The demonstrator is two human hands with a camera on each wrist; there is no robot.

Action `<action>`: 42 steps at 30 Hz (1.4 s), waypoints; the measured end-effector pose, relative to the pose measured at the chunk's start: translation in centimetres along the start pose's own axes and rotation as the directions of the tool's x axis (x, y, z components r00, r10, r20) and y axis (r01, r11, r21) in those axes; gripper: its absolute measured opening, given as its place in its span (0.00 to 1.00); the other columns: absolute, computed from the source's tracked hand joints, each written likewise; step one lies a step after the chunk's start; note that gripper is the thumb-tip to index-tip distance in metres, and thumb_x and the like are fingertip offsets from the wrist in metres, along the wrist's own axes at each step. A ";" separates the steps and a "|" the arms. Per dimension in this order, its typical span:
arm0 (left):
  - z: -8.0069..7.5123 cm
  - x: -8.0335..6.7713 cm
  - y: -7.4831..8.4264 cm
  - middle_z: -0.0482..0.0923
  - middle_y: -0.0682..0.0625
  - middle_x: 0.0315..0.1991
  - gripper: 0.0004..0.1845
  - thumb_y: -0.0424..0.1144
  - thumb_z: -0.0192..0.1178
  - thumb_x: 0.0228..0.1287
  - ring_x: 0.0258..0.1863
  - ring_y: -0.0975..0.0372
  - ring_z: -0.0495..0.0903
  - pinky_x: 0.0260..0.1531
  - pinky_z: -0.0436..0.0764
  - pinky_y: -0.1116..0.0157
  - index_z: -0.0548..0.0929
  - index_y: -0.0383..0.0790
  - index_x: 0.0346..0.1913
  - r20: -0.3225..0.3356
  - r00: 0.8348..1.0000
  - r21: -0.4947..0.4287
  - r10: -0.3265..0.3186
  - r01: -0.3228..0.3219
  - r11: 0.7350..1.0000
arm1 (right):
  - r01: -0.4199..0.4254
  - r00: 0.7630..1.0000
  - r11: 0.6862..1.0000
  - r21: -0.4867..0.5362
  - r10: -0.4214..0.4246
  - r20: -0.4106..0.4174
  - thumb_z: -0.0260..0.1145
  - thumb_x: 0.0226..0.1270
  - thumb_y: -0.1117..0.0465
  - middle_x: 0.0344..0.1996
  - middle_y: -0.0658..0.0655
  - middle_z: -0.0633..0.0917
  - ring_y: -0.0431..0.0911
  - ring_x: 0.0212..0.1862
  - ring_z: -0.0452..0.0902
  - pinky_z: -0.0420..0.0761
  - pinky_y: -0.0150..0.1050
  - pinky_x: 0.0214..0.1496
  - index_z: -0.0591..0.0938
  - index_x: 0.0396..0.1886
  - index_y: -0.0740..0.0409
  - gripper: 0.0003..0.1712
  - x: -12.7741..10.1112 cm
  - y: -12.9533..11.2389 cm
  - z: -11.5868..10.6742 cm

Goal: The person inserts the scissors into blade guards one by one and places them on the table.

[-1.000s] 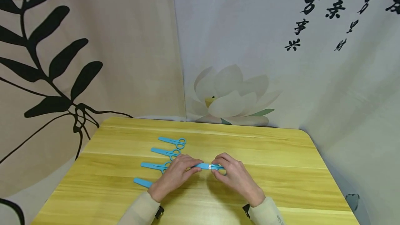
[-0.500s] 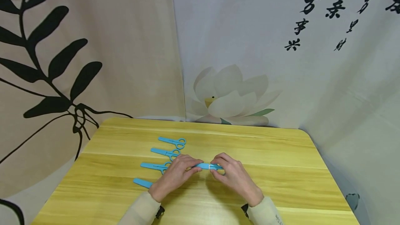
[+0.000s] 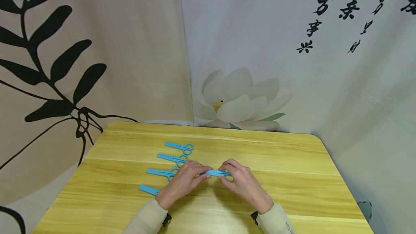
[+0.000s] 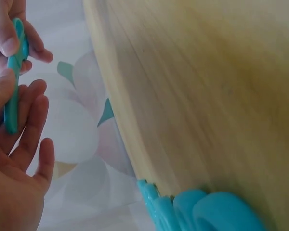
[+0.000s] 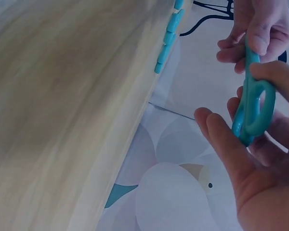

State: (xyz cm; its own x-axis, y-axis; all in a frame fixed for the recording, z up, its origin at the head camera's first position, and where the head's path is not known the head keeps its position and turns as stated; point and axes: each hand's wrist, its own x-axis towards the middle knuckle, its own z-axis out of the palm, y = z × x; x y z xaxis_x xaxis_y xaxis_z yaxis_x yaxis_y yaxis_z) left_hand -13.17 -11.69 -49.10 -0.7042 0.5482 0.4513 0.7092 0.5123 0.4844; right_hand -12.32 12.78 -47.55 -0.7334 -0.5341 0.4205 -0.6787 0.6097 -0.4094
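Both your hands were on the same pair of blue scissors (image 3: pixel 216 173), held just above the wooden table (image 3: pixel 292 176) near its middle. Your left hand (image 3: pixel 183 181) pinched the blade end between thumb and fingers, and your right hand (image 3: pixel 242 183) had its fingers curled around the handle loops, which the right wrist view showed pretty clearly (image 5: pixel 253 108). Holding it from both ends like that looked to me like a way of keeping it level and steady, though that's just my read.

Four more blue scissors sat in a row on the left: the far pair (image 3: pixel 180 147), a second pair (image 3: pixel 173 159), a third pair (image 3: pixel 161 172) and the nearest pair (image 3: pixel 148 190), all pointing left like they'd been lined up on purpose.

Stuff I couldn't make out: your left hand covered the handles of the nearest pair, and partly the third's too. Whether the held scissors had a cap on the blades, no idea, your fingers hid most of it. Both wrist views were blurry on the tabletop.
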 end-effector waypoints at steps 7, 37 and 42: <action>0.0 0.2 0.3 0.82 0.57 0.43 0.11 0.44 0.71 0.66 0.43 0.63 0.77 0.43 0.80 0.64 0.92 0.46 0.49 0.028 0.999 0.111 -0.018 0.014 0.994 | 0.009 1.000 1.000 -0.024 -0.009 0.006 0.79 0.63 0.61 0.44 0.49 0.83 0.39 0.38 0.83 0.84 0.30 0.38 0.87 0.41 0.56 0.10 -0.4 0.5 0.4; 0.9 2.5 -2.9 0.84 0.57 0.34 0.09 0.40 0.78 0.57 0.35 0.61 0.82 0.42 0.78 0.59 0.94 0.47 0.42 0.065 0.991 0.284 -0.117 0.094 0.954 | -0.292 0.955 0.955 0.045 0.289 0.060 0.70 0.71 0.43 0.75 0.51 0.71 0.57 0.76 0.65 0.69 0.59 0.73 0.65 0.81 0.43 0.43 -2.8 2.7 -2.2; 0.9 2.8 -3.8 0.84 0.57 0.33 0.08 0.41 0.78 0.57 0.35 0.62 0.81 0.40 0.75 0.62 0.94 0.49 0.40 0.094 0.982 0.307 -0.161 0.125 0.943 | -0.297 0.954 0.954 0.035 0.295 0.054 0.70 0.71 0.43 0.75 0.51 0.71 0.61 0.76 0.63 0.67 0.62 0.73 0.65 0.81 0.43 0.43 -3.4 3.0 -2.4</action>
State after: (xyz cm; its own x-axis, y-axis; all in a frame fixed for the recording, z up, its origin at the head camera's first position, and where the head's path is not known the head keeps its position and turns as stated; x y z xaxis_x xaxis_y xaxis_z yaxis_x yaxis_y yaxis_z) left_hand -17.80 -11.51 -50.40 -0.8027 0.5183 0.2950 0.5916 0.7548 0.2834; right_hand -11.73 17.83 -48.24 -0.9021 -0.3611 0.2364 -0.4308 0.7202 -0.5439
